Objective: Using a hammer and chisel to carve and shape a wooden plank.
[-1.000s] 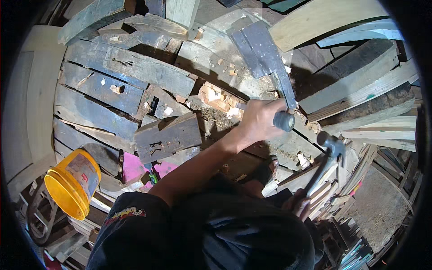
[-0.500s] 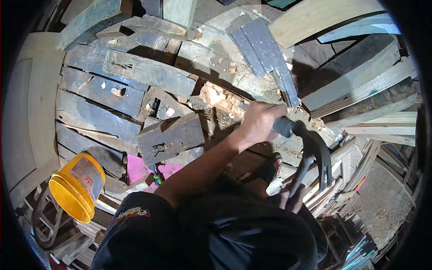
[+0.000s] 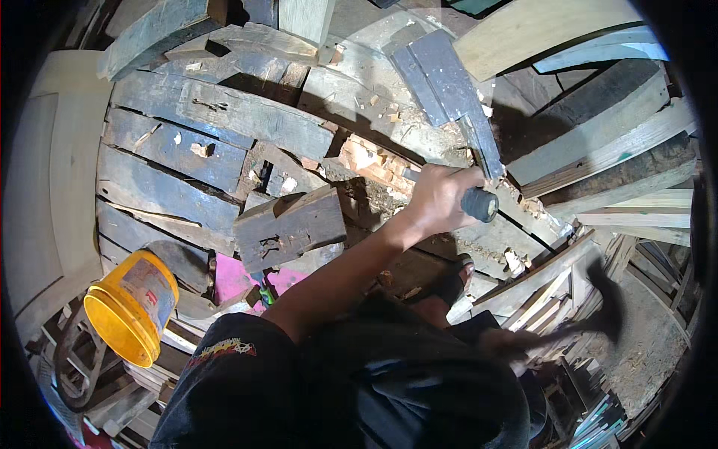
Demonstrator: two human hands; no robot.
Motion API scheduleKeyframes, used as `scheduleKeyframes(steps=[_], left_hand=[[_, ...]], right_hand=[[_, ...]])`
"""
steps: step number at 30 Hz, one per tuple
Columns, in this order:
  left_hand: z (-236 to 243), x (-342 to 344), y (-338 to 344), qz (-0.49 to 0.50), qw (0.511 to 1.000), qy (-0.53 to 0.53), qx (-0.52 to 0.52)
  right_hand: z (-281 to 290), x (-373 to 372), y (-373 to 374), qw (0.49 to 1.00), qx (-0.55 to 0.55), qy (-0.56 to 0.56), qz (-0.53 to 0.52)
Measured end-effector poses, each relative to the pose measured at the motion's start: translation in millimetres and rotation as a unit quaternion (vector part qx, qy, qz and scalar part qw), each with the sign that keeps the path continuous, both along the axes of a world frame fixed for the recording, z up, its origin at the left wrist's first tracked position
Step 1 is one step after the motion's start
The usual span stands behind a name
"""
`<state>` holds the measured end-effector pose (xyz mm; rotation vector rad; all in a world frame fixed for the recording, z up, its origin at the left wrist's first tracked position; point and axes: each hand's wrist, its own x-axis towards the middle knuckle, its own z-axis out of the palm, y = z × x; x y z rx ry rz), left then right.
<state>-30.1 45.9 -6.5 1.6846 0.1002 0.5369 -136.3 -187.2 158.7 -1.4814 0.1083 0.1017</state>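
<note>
Left hand (image 3: 440, 198) clenched round chisel (image 3: 479, 204), right hand (image 3: 499, 344) round hammer (image 3: 613, 313), pale wood (image 3: 370, 161) is being chiselled, partly hollowed, still rough!

From the wearer's head, the wide fisheye view looks steeply down past the dark shirt (image 3: 404, 374) close at its near edge, facing the left hand (image 3: 441, 198) and right hand (image 3: 502, 346) from near above, reaching left to a yellow bucket (image 3: 149, 292) and far to a pale plank (image 3: 546, 31).
</note>
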Motion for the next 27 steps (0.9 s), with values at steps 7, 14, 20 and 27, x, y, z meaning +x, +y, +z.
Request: scheduleKeyframes(steps=[7, 14, 20, 27], left_hand=[[0, -2, 0, 0.013, 1.000, -0.020, -0.010], [1, 2, -1, 0.016, 1.000, -0.017, -0.012], [6, -1, 1, 0.006, 1.000, 0.001, -0.027], [0, 0, -1, 0.018, 1.000, 0.005, -0.020]], right_hand=[[16, -20, 18, 0.933, -0.342, 0.060, -0.098], [63, 20, -5, 0.992, 0.006, -0.095, -0.081], [-28, -22, 24, 0.949, -0.266, 0.165, -0.021], [53, 24, -8, 0.988, -0.135, 0.052, -0.055]])
